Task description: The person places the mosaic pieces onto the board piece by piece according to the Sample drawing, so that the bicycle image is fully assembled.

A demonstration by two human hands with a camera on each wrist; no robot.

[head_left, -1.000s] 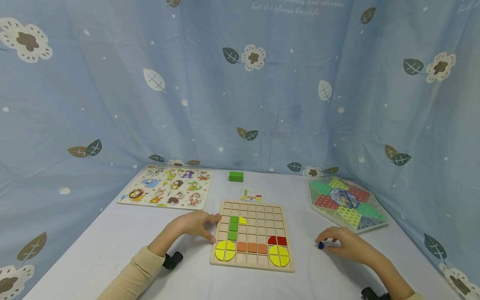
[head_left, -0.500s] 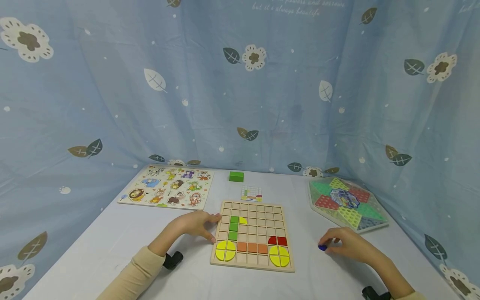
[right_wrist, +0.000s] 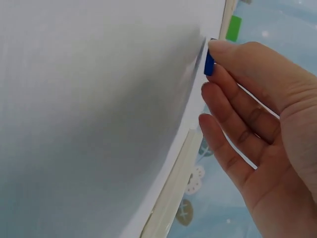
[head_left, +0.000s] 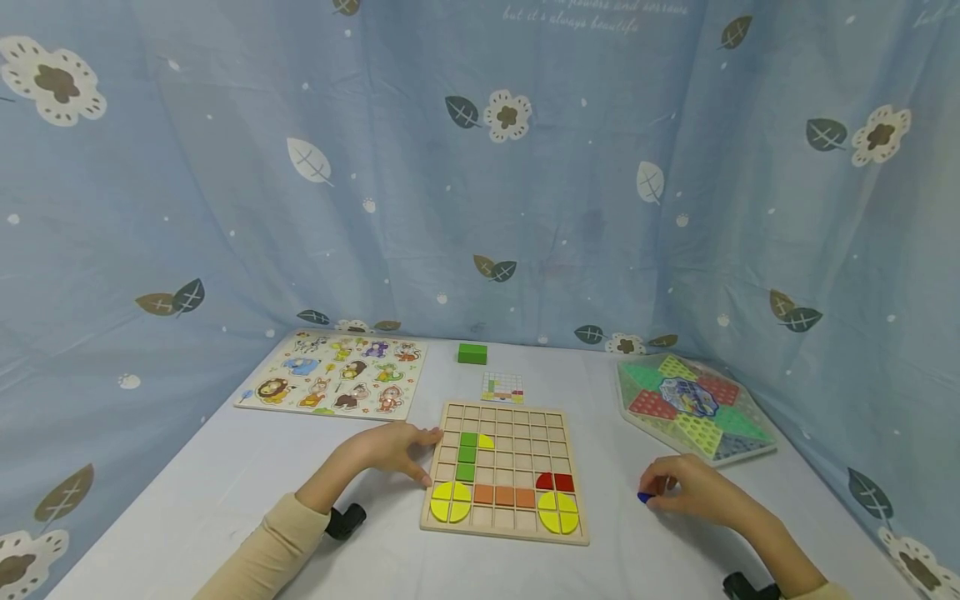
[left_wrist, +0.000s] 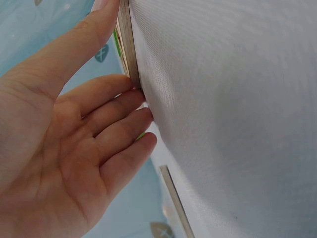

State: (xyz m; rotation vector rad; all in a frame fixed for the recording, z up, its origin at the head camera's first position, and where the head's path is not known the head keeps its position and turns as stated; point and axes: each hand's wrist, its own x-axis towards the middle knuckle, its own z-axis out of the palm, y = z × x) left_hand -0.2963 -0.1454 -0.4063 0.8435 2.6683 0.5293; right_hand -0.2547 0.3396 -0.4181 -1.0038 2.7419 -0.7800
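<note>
A square wooden grid board lies in the middle of the table in the head view. Yellow quarter-circle pieces, green squares, orange squares and red pieces sit in its cells. My left hand touches the board's left edge with thumb and fingertips spread along it; the left wrist view shows the same edge. To the right of the board, my right hand pinches a small flat blue piece between thumb and index finger, close above the table. Its other fingers are loosely bent.
Behind the board lie a small pattern card and a green block. An animal puzzle board is at the back left, a star-patterned game box at the back right. A blue curtain surrounds the white table.
My right hand has shifted slightly to the right, and the blue piece has turned in its fingers, with less of it showing now. The left hand and the board have stayed put.
</note>
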